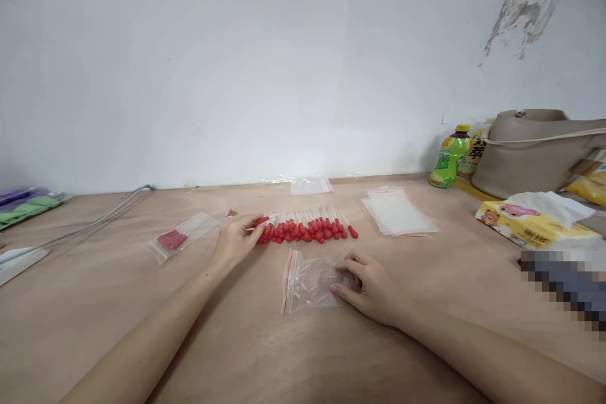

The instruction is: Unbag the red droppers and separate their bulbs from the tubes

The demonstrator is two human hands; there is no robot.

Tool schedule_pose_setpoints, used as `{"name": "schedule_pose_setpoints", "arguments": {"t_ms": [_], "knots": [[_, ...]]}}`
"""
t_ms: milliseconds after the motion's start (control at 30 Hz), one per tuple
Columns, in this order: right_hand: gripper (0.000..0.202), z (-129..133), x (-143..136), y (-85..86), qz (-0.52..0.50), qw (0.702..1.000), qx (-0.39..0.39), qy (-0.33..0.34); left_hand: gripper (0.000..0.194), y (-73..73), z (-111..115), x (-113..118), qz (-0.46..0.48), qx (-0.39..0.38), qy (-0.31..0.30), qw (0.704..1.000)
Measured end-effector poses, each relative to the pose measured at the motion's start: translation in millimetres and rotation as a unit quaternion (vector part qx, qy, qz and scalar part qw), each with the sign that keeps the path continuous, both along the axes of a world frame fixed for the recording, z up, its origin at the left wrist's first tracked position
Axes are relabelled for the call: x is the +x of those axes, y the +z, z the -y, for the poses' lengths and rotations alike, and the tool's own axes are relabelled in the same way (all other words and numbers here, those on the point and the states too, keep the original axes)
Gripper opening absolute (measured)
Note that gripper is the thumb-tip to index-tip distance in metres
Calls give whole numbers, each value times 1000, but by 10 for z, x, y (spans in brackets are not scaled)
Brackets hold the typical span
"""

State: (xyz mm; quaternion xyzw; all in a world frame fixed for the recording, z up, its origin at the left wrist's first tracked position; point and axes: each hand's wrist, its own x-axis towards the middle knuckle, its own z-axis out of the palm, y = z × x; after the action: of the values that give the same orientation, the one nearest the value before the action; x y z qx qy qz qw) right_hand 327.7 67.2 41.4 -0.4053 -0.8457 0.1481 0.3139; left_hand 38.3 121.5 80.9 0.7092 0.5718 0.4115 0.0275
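A row of white sticks with red bulb-shaped heads (pixel 303 230) lies across the middle of the table, heads toward me. My left hand (pixel 237 238) is at the row's left end, its thumb and fingers closed on a red-headed stick. In front of the row lies a clear zip bag (pixel 310 281) with a red stripe along its left end. My right hand (pixel 372 287) grips that bag's right end with curled fingers. Left of my left hand, a filled zip bag (pixel 182 237) holds several red-headed sticks.
A stack of flat clear bags (pixel 400 213) lies right of the row, and another flat bag (pixel 310 186) by the wall. Farther right are a tissue box (pixel 530 224), a green bottle (pixel 449 158) and a beige handbag (pixel 525 154). A grey cable (pixel 106 218) crosses the left side.
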Motion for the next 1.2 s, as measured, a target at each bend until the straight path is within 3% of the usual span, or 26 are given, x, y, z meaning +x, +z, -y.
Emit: {"name": "schedule_pose_setpoints", "arguments": {"t_ms": [133, 533, 800, 900, 1000, 1100, 1200], "knots": [[19, 5, -3, 10, 1, 1000, -4, -5, 36, -30, -58, 20, 98, -31, 18, 995], [19, 3, -1, -9, 6, 1000, -7, -6, 37, -99, -123, 133, 134, -39, 31, 990], [19, 3, -1, -10, 4, 1000, -12, -1, 43, -132, -119, 123, 116, -42, -4, 992], [20, 0, 0, -11, 6, 1000, -7, -5, 42, -171, -83, 110, 103, 7, -1, 995], [24, -4, 9, -17, 9, 1000, 27, 5, 31, -196, 69, 134, 41, 119, 3, 992], [31, -7, 21, -23, 36, 996, 76, 25, 24, -211, 348, 206, -21, 192, -59, 979], [36, -3, 29, -16, 67, 992, 96, 47, 33, -211, 639, 298, -93, 164, -198, 962]]}}
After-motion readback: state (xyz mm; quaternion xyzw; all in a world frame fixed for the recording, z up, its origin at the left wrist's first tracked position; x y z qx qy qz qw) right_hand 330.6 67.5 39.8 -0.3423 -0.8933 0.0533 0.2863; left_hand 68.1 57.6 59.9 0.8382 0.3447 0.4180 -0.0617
